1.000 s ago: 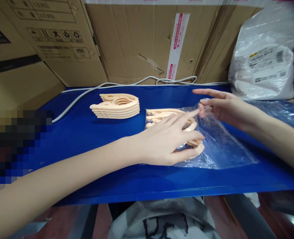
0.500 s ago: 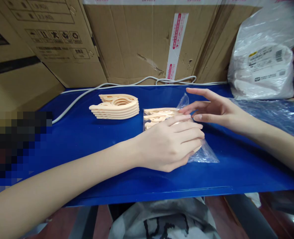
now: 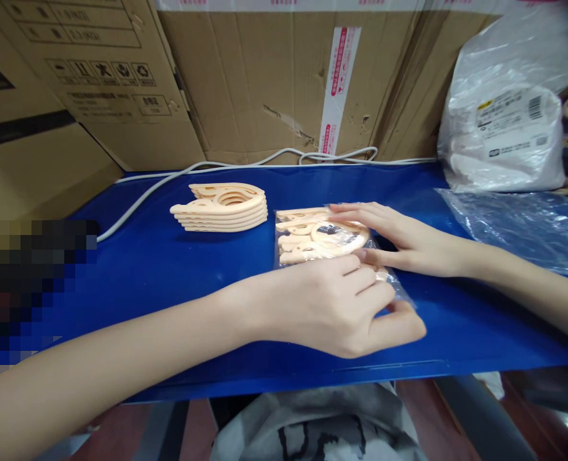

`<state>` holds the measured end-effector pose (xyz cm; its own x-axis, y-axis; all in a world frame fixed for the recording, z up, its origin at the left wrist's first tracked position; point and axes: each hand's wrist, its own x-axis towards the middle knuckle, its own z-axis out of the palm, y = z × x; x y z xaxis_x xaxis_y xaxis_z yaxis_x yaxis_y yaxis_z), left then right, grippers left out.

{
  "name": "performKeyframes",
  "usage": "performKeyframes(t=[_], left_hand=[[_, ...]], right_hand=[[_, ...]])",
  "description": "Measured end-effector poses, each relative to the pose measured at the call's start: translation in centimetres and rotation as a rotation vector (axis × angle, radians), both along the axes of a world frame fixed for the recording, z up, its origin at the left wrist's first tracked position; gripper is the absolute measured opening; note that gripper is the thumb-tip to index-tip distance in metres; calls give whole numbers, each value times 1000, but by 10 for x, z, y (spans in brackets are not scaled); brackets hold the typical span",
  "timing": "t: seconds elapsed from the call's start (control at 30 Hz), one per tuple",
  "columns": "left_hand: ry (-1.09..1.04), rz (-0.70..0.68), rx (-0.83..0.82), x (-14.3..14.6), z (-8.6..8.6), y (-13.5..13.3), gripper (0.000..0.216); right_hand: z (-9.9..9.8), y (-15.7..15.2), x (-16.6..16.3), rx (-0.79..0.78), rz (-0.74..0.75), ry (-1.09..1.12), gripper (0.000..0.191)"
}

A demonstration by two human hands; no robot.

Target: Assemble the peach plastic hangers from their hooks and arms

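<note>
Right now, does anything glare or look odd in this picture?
Head view: bright glints on the clear bag, partly washing out the cream pieces inside; head view: more shine on the plastic sheet at right; head view: coarse pixel blocks at the left edge, hiding detail; head view: upper right corner darkened.

cardboard box (image 3: 245,83) behind; white cable (image 3: 291,150) along it; wrapped package (image 3: 504,163) right

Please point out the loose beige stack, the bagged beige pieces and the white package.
Loose beige stack (image 3: 222,215): head view, its layered front side.
Bagged beige pieces (image 3: 307,246): head view, a piece under clear film.
White package (image 3: 509,130): head view, its printed label.
</note>
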<state>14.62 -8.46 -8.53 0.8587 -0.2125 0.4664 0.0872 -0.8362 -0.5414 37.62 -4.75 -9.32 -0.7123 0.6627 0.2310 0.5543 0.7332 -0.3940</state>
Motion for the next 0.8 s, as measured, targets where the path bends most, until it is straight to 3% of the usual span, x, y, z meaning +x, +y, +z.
performKeyframes(t=[0.2,0.3,0.4,0.63,0.8], left_hand=[[55,356,47,7,-7,8,29],[157,567,-10,16,-9,23,38],[223,724,-63,26,-7,42,49],[163,777,-166,39,-6,95,48],[143,789,-268,46,-10,112,45]], right_hand=[[3,49,3,7,-60,-82,65],[11,88,2,-99,-132,-77,64],[17,121,-7,-198,-161,-100,51],[9,173,-29,-14,-310,-161,40],[7,174,-35,184,-374,-209,36]])
